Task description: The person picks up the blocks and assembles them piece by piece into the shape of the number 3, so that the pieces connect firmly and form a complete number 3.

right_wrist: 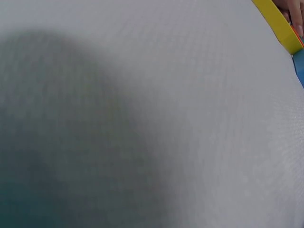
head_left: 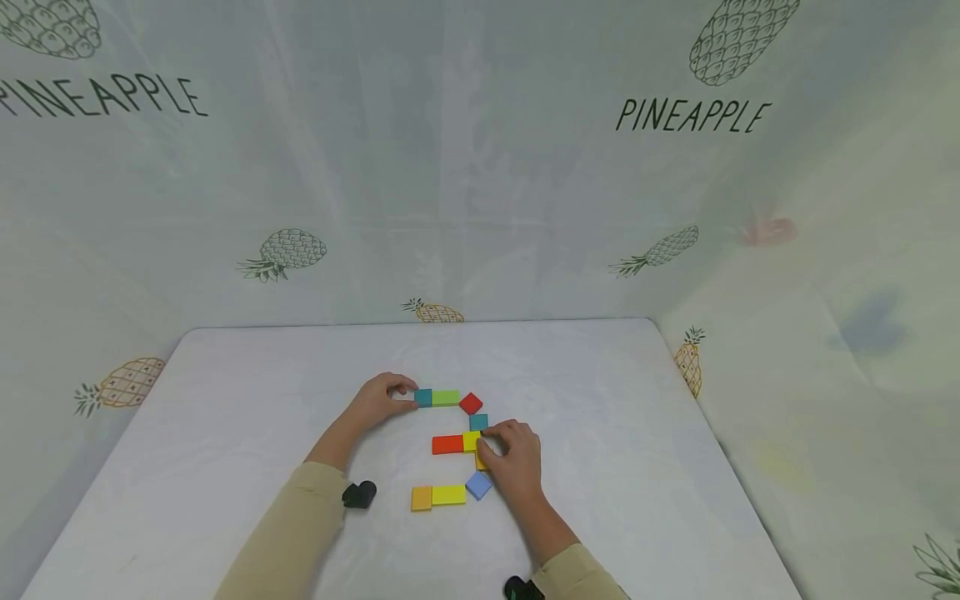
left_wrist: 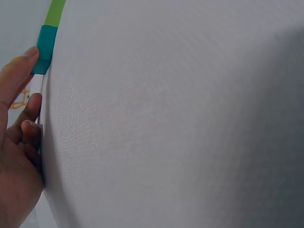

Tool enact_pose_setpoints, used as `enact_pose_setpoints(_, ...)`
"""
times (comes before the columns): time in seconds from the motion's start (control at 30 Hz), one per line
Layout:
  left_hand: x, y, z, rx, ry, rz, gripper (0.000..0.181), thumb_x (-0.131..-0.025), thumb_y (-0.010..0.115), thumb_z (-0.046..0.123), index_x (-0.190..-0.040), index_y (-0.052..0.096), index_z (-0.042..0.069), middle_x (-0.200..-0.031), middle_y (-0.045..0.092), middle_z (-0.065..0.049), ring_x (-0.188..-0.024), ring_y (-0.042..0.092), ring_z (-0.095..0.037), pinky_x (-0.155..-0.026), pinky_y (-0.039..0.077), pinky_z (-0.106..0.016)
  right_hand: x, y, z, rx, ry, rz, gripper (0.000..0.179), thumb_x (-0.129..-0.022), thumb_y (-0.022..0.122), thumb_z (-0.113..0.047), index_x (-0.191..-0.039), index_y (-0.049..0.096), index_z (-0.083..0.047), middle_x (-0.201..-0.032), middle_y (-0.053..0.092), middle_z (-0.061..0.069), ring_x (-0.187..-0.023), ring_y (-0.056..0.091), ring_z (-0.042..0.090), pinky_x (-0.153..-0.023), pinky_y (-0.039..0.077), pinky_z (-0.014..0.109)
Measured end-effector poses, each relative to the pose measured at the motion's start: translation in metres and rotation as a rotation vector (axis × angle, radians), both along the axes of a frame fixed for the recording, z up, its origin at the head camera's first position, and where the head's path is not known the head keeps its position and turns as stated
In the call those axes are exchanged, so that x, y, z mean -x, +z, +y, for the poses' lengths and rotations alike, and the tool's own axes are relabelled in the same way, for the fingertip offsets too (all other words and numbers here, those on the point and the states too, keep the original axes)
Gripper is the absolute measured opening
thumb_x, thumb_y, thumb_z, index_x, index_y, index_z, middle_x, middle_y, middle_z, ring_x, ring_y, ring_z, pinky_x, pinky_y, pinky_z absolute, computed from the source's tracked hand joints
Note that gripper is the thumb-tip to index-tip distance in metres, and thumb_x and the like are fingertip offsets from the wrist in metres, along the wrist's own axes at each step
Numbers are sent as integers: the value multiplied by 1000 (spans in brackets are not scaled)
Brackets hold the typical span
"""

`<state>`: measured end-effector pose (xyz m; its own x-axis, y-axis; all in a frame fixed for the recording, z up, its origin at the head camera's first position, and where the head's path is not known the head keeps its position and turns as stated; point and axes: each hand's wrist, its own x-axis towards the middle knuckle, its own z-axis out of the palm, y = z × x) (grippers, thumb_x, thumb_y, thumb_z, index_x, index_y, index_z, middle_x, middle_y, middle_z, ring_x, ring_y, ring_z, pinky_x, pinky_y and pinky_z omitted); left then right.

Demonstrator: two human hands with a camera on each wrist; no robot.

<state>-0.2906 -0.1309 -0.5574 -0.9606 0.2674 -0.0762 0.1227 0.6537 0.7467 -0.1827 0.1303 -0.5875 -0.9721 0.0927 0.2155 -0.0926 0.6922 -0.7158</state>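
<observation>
In the head view, my left hand (head_left: 381,400) is at the top row's left end, its thumb and a finger pinching the teal block (head_left: 423,398). That block abuts a light green block (head_left: 446,398); a red block (head_left: 471,404) turned on its corner follows. My right hand (head_left: 517,458) has its curled thumb and finger at the right end of the small yellow block (head_left: 471,442), beside an orange-red block (head_left: 447,445). Just above is another teal block (head_left: 478,422). The right hand partly covers an orange block (head_left: 482,461). The left wrist view shows the thumb on the teal block (left_wrist: 46,47).
A blue block (head_left: 478,485) turned on its corner, a longer yellow block (head_left: 448,495) and an orange block (head_left: 422,498) make the nearest row on the white table (head_left: 262,400). Dark heart-shaped pieces (head_left: 360,495) sit at both wrists. A pineapple-print curtain (head_left: 480,167) surrounds the table.
</observation>
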Motion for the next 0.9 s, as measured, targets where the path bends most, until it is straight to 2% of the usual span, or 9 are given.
enact_pose_setpoints(0.43,-1,1,2,9,13,-13,28,-81,80,23,-107,72,15,-95,58,-1,-91,48,-22,-80,42,-36,-2,6,1,-14,-11,-21,16,-83,72,-30,-97,74,-22,-95,60,-13,-96,51,12,-89,42,39)
enact_pose_setpoints(0.67,-1,-1,-3,-20,-9,8,36,-81,81,23,-113,70,13,-94,58,-1,-83,46,-21,-72,39,-33,-3,9,2,-2,-1,0,15,-83,73,-27,-97,74,-21,-95,61,-12,-95,52,14,-88,42,40)
enact_pose_setpoints(0.9,-6,-6,-5,-71,39,-20,42,-81,81,21,-119,67,14,-96,59,0,-81,47,-20,-68,41,-32,-3,6,1,16,6,-20,15,-83,73,-27,-97,74,-22,-95,60,-13,-96,52,13,-89,41,40)
